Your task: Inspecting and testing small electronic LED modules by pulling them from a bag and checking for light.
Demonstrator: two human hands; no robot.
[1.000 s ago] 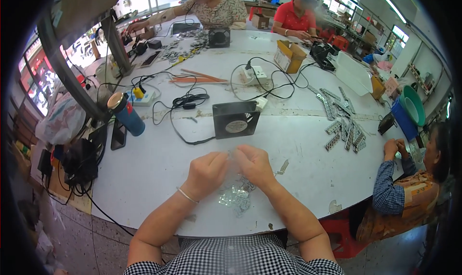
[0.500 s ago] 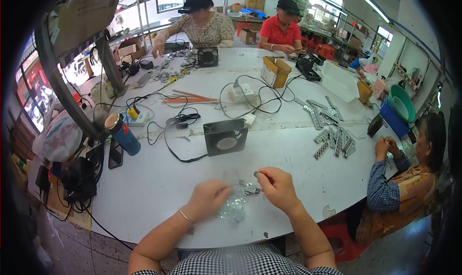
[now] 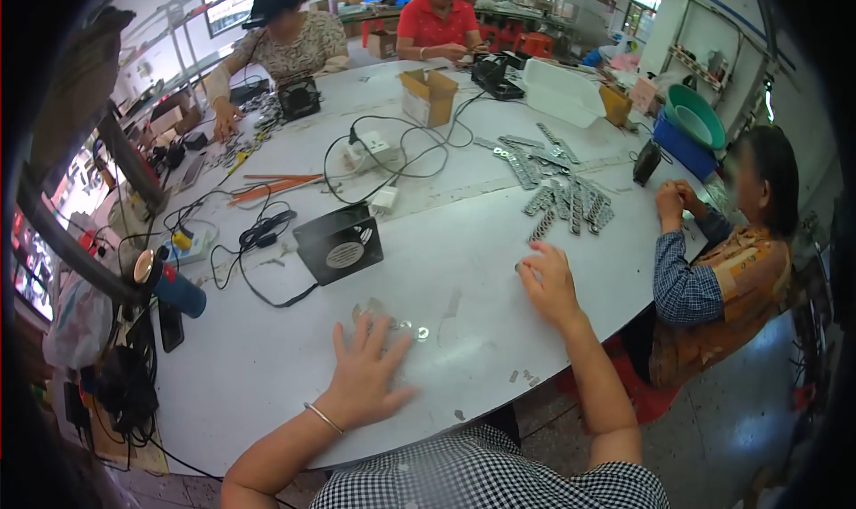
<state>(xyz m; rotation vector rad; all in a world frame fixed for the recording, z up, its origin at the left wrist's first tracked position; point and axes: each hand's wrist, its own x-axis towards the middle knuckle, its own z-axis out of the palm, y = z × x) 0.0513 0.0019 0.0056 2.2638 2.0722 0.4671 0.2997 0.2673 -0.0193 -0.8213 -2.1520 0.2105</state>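
My left hand [image 3: 366, 373] hovers over or rests on the white tabletop with its fingers spread, blurred by motion. Small round metal pieces [image 3: 422, 334] with holes lie just right of its fingertips. Some flat shiny pieces [image 3: 361, 313], smeared in the picture, are at the tips of its fingers. My right hand [image 3: 548, 286] is farther right, thumb and forefinger together on a small dark piece [image 3: 518, 266] that barely shows. Just beyond it lies a heap of perforated metal strips [image 3: 571, 206].
A black square fan [image 3: 339, 246] stands ahead, its cable running left. Left are a blue bottle [image 3: 178, 291] and a phone [image 3: 171, 326]. Farther back are a power strip [image 3: 370, 151], a cardboard box [image 3: 428, 97] and a white bin [image 3: 562, 92]. A person [image 3: 722, 242] sits at right; two others sit opposite.
The view has swung right. My hands have moved apart; the left has opened, and the right is now near the metal strips. The clear, shiny pile between them no longer shows there.
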